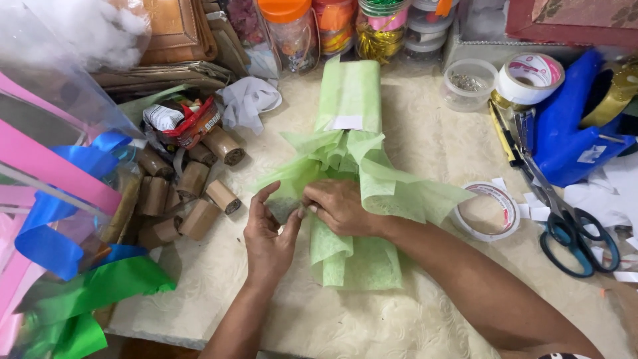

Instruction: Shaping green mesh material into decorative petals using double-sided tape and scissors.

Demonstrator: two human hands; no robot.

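A bundle of light green wrapping paper lies lengthwise on the cream patterned table, gathered into folds at its middle. My right hand presses down on the gathered middle, fingers curled over the green paper. My left hand is beside it on the left, thumb and fingers touching the paper's edge and pinching at the same spot. A small white label sits on the upper part of the bundle.
Brown cardboard rolls are piled to the left, beside pink, blue and green ribbons. Tape rolls, blue-handled scissors, a blue bag and a small clear tub lie right. Jars line the back.
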